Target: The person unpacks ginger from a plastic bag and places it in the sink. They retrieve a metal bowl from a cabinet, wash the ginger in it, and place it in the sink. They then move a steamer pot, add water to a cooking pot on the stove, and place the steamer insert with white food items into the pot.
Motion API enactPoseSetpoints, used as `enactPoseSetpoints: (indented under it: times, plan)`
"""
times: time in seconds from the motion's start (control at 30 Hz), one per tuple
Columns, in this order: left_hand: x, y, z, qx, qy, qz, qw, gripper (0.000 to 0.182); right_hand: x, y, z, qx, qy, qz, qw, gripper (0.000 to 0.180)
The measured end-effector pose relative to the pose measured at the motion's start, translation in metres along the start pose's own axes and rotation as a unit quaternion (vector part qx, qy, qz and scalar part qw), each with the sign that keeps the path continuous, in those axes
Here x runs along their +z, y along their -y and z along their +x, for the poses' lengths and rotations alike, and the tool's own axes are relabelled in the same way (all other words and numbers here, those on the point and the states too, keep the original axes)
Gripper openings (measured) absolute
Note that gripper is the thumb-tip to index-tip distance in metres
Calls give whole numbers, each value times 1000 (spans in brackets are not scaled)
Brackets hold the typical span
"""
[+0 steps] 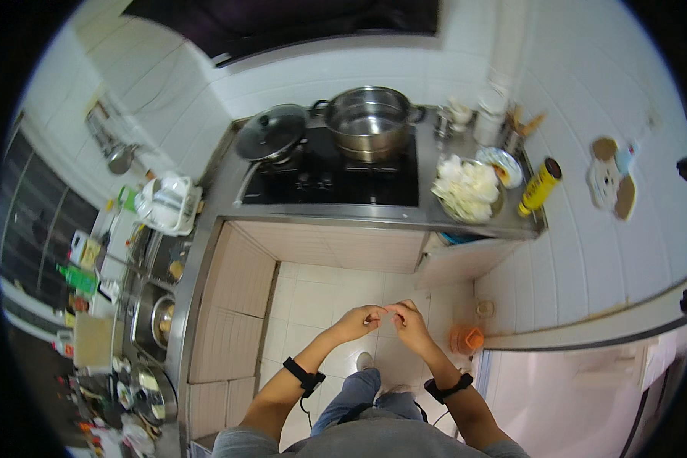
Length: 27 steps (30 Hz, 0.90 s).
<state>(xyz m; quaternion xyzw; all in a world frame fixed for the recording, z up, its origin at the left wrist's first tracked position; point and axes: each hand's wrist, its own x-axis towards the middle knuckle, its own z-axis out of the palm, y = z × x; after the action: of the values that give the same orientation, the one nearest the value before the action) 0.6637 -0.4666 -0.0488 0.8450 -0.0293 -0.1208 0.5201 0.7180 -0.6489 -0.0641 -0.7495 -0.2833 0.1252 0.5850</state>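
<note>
My left hand (358, 323) and my right hand (410, 324) meet in front of my body, above the tiled floor (315, 292). Their index fingertips touch or nearly touch, and the other fingers are curled. Whether something small or thin is between them cannot be made out. Beyond them, a black glass hob (332, 192) is set into the steel counter. On it stand a large steel pot (366, 149) without a lid and a pan under a glass lid (272, 131). To the right of the hob, a bowl heaped with pale cabbage leaves (466, 189) rests on the counter.
A yellow canister (541, 186) and a patterned plate (501, 166) are near the right wall. A cabinet door (464, 260) stands ajar below. Leftward are a white dish rack (172, 209), a steel sink (143, 320) and a wok (160, 395). An orange basket (465, 339) sits on the floor.
</note>
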Motion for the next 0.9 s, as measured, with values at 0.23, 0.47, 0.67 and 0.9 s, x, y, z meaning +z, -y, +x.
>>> enactPoseSetpoints:
  times: [0.23,0.47,0.67,0.9]
  plan:
    - [-96,3,-67,13,-167,109,980,19,93,68,83,-80,176,-60,979,23]
    - [-130,29,-160,-76,-333,195,919,13,205,111,114,-153,344,-99,921,23]
    - [-114,33,-239,-188,-472,139,850,15,284,135,113,-213,558,-66,799,14]
    - [-80,29,-293,-335,-514,95,784,28,338,141,80,-287,662,-70,689,26]
